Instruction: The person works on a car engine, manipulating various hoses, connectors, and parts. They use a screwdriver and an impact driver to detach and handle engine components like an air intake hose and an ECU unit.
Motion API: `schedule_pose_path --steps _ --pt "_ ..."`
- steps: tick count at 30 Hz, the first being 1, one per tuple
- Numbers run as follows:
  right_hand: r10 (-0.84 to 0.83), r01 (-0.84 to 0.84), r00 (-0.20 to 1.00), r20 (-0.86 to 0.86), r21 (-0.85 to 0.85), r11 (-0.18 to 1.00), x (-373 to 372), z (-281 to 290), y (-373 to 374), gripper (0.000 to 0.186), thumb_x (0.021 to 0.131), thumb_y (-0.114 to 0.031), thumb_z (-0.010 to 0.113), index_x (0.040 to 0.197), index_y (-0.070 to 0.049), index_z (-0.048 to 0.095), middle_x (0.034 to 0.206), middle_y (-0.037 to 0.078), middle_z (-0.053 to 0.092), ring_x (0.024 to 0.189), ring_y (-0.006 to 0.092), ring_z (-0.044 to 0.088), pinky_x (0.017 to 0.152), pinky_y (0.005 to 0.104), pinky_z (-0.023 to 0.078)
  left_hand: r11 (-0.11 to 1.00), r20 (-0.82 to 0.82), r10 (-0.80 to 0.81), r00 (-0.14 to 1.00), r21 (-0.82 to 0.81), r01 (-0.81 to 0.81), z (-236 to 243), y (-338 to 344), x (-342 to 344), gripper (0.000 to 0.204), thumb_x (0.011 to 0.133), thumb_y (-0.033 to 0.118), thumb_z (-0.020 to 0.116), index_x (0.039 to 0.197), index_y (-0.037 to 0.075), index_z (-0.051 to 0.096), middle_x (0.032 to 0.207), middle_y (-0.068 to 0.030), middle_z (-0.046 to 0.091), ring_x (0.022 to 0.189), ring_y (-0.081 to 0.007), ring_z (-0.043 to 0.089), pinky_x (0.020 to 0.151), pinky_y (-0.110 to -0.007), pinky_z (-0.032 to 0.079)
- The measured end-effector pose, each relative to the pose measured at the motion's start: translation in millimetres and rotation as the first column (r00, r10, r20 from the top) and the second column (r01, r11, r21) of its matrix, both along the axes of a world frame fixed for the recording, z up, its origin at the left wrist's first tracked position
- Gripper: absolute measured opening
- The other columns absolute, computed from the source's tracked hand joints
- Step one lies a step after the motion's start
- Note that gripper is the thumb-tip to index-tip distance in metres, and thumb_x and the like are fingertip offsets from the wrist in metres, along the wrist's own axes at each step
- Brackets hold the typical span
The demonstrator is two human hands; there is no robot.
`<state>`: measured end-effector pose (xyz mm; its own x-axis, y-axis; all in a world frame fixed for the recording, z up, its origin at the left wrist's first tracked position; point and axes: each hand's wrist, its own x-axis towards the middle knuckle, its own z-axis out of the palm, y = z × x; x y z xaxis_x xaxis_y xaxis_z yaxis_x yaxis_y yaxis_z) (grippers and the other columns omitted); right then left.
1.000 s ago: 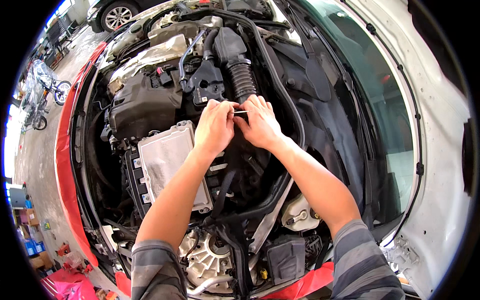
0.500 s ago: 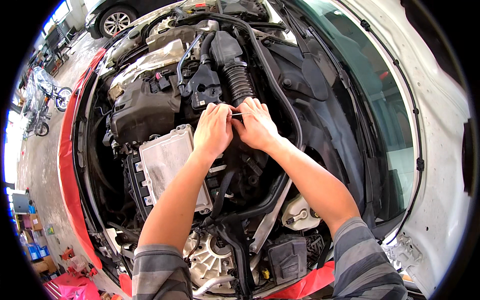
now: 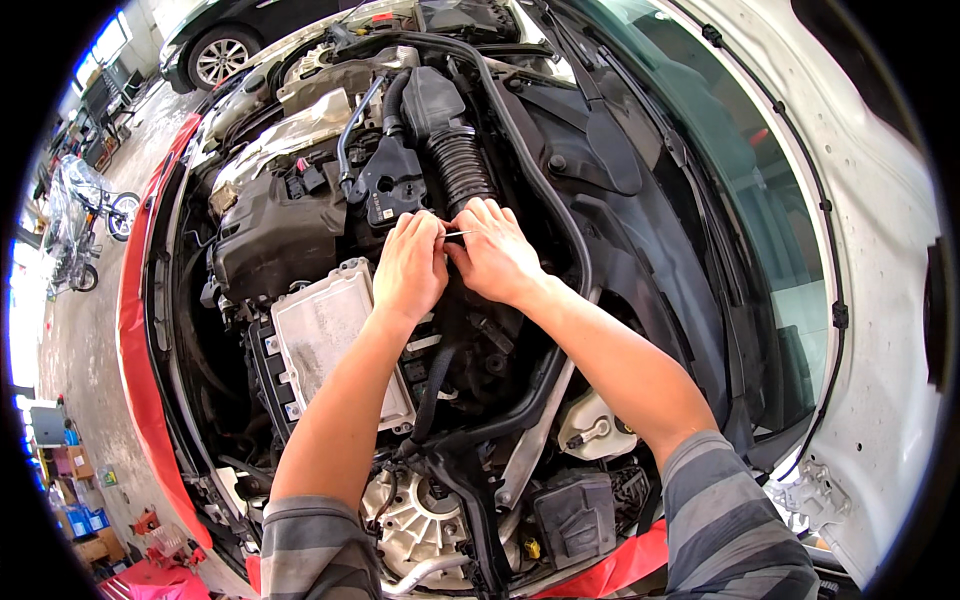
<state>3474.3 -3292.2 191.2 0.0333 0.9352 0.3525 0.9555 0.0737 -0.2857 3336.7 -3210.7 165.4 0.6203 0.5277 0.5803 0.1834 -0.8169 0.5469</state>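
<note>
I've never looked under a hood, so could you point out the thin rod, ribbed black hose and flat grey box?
Thin rod (image 3: 458, 233): head view, on its exposed shaft.
Ribbed black hose (image 3: 461, 166): head view, middle of its ridges.
Flat grey box (image 3: 320, 322): head view, on its top face.

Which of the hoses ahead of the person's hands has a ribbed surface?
The thick black ribbed hose just beyond the right hand. Its stacked rings set it apart from the smooth, slim blue-grey tube farther left.
</note>
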Motion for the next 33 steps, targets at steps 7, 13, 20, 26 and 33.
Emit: schedule_pose_path --steps 7,13,20,26,33 --pt "0.083 -0.080 0.996 0.036 -0.066 0.995 -6 9 0 0.022 0.079 -0.017 0.063 0.095 -0.002 0.057 0.098 0.012 0.056 0.100 0.0307 0.053 0.087 0.0404 0.041 1.000 -0.020 0.019 1.000 -0.013 -0.020 1 0 -2 0.019 0.074 -0.005 0.057 0.087 0.004 0.046 0.085 -0.0110 0.052 0.087 -0.0322 0.052 0.078 -0.041 0.043" --pt "0.101 -0.059 0.940 -0.325 0.137 0.989 4 11 -8 0.029 0.075 -0.009 0.067 0.102 -0.003 0.059 0.101 0.015 0.058 0.103 0.0338 0.055 0.090 0.0424 0.043 0.991 0.051 0.032 0.998 -0.134 -0.025 -5 -3 -5 0.020 0.080 0.007 0.064 0.093 0.004 0.051 0.085 -0.0112 0.055 0.085 -0.0318 0.056 0.077 -0.042 0.045" --pt "-0.064 0.064 0.998 -0.003 0.045 0.997 65 34 -62 0.025 0.077 -0.002 0.056 0.100 -0.003 0.065 0.111 0.010 0.059 0.112 0.0278 0.054 0.096 0.0413 0.041 0.999 -0.157 -0.039 0.987 -0.017 0.037 23 -13 -7 0.042 0.073 0.028 0.081 0.098 0.007 0.055 0.091 -0.0082 0.059 0.092 -0.0288 0.057 0.084 -0.038 0.045" --pt "-0.080 0.097 0.973 0.216 -0.065 0.993 57 22 -62 0.035 0.072 -0.007 0.061 0.105 -0.004 0.070 0.133 0.008 0.055 0.139 0.0236 0.036 0.116 0.0454 0.025 0.995 -0.138 -0.099 0.985 0.001 0.100 21 -13 -4 0.035 0.070 0.011 0.077 0.099 0.006 0.058 0.098 -0.0084 0.060 0.097 -0.0299 0.057 0.087 -0.038 0.044" --pt "0.037 0.014 0.943 -0.330 0.152 0.988 88 5 -59 0.050 0.069 0.011 0.047 0.115 0.002 0.061 0.127 0.016 0.058 0.136 0.0344 0.041 0.115 0.0437 0.032 1.000 -0.236 -0.005 0.972 0.001 0.006 19 -17 6 0.037 0.069 0.004 0.062 0.104 0.005 0.052 0.094 -0.0110 0.056 0.093 -0.0309 0.055 0.087 -0.039 0.042"
